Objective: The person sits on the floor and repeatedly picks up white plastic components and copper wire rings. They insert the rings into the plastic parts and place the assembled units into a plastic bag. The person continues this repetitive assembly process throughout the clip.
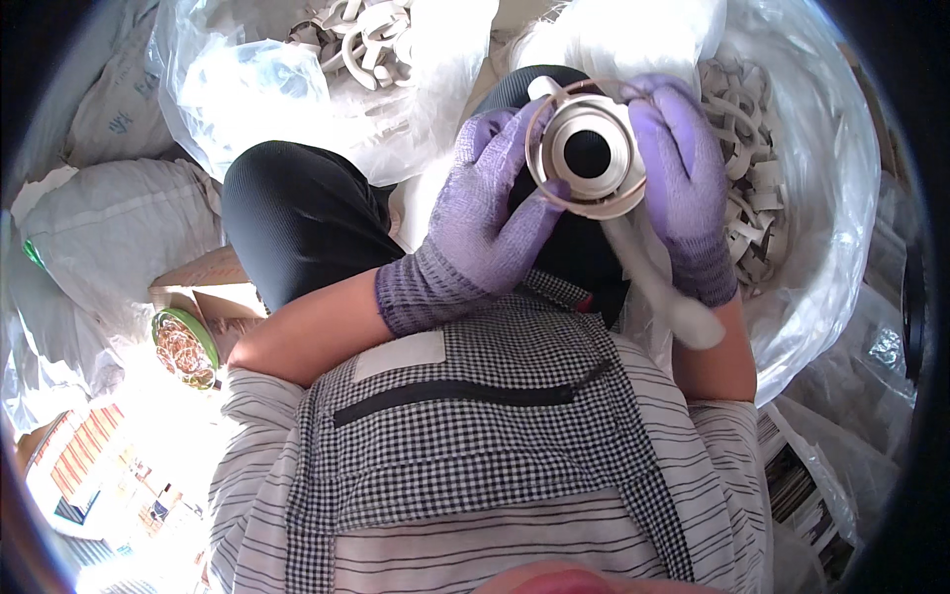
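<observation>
A round cream plastic part (pixel 588 188) with stepped rings and a dark central opening is held up between my two gloved hands. My left hand (pixel 473 223) grips its left edge, thumb at the lower side and fingers at the upper side. Curled round its right edge is my right hand (pixel 681 158), with fingertips near the top. A thin copper-coloured ring (pixel 532 163) loops around the part, partly hidden by my fingers. Below the part hangs a long pale piece (pixel 648 277) with a rounded end, blurred; whether it is joined to the part I cannot tell.
On the right, a clear plastic bag (pixel 841 247) contains many curved cream pieces (pixel 757 213). Another bag (pixel 233 84) at the upper left has similar pieces (pixel 374 45). A green-rimmed tub of copper-coloured wire rings (pixel 183 346) stands beside a cardboard box (pixel 213 282) on the left.
</observation>
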The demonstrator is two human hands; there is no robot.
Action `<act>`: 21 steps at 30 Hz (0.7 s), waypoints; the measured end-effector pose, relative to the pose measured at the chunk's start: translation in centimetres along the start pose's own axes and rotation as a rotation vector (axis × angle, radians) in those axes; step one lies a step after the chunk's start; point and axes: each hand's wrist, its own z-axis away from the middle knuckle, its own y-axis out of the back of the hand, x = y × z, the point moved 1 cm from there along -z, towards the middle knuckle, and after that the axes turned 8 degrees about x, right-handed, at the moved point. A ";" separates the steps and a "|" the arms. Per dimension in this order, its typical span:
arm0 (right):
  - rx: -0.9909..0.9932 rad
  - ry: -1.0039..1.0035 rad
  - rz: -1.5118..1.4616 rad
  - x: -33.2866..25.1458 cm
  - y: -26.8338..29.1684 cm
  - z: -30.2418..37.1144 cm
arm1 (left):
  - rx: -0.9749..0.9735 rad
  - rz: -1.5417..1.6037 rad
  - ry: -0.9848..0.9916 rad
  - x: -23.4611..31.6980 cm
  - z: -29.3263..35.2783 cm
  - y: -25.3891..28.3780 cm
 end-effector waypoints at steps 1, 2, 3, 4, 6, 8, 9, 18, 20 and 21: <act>-0.048 -0.006 0.032 -0.5 0.1 -0.3 | -0.017 0.101 0.036 -0.4 -0.2 0.3; -0.105 -0.010 0.066 -1.8 0.5 -0.5 | -0.027 0.207 0.075 -1.2 0.0 0.4; -0.162 -0.015 0.101 -2.8 0.8 -0.4 | -0.045 0.279 0.085 -1.9 0.0 0.5; -0.152 -0.023 0.138 -3.4 1.0 0.0 | -0.072 0.354 0.095 -2.6 0.1 0.5; -0.164 -0.056 0.183 -4.5 1.3 0.5 | -0.126 0.407 0.088 -2.0 -0.5 1.2; -0.151 -0.048 0.206 -4.8 1.2 0.5 | -0.194 0.379 0.042 0.2 -1.9 2.3; -0.183 -0.073 0.212 -4.9 1.1 0.5 | -0.190 0.412 0.070 0.3 -2.0 2.5; -0.317 -0.086 0.373 -6.5 1.6 -0.9 | -0.089 -0.048 -0.013 0.7 -4.1 1.9; -0.261 -0.105 0.342 -6.1 1.3 -0.6 | -0.014 -0.125 -0.129 0.3 -4.2 1.6; -0.230 -0.107 0.324 -5.9 1.2 -0.4 | -0.014 -0.135 -0.132 0.4 -4.2 1.6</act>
